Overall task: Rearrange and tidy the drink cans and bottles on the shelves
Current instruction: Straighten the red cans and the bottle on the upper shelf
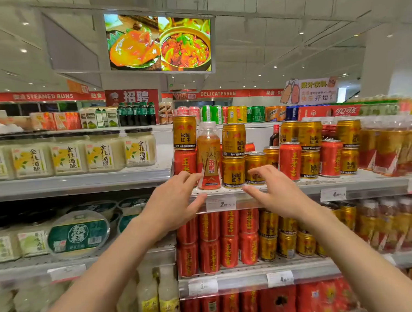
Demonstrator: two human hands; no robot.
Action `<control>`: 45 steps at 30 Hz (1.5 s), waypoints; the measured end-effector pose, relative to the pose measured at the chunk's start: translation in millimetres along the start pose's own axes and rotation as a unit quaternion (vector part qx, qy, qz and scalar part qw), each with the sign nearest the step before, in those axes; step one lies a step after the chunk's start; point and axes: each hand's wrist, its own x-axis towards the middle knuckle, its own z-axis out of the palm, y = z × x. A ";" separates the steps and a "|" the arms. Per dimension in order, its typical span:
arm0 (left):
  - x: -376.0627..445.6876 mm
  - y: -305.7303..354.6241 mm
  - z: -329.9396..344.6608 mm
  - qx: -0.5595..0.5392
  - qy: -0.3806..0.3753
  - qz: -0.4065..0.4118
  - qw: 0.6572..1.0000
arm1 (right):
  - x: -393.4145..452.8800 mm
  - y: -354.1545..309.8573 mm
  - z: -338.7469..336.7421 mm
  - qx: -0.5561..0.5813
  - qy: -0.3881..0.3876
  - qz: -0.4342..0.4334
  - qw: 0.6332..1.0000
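Left hand: the left hand [172, 200] is reaching toward the top shelf edge [297, 186] with its fingers loosely spread, holding nothing; its fingertips are coming up just left of the orange bottle [208, 155], near the red can [185, 162] at the left end of the row.
Right hand: the right hand [275, 191] is hovering with fingers fanned and slightly curled, holding nothing, its fingertips in front of the low gold can [255, 167]; I cannot tell whether they are touching it.
Task items: the orange bottle is standing upright at the near edge of the shelf, between the red can with a gold can [184, 132] stacked on it and a two-high stack of gold cans [233, 155] to its right; further right, red and gold cans are sitting mixed together.
Step in hand: judging by the hands flanking it, the bottle is looking like the stray to pull out.
Doing it well: gripping the bottle around its waist and lifting straight toward the near side, since the stacks are standing close on both sides.
Risk: a sideways nudge is likely to topple the upper gold cans.
Below: the lower shelf [254, 276] is holding neater red and gold rows.
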 end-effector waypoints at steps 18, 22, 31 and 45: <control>-19.4 2.9 82.7 -0.007 0.036 -0.059 0.998 | 31.0 53.9 61.0 -0.069 0.032 -0.223 0.972; -15.2 4.2 93.5 -0.031 0.084 -0.078 0.993 | 32.7 53.3 68.9 -0.061 0.052 -0.219 0.972; -6.8 5.8 101.0 -0.086 0.171 -0.101 0.976 | 28.3 51.0 79.9 -0.064 0.103 -0.200 0.972; -2.7 -7.1 103.1 -0.197 0.130 -0.116 0.965 | 30.6 39.4 71.8 0.106 0.131 -0.144 0.975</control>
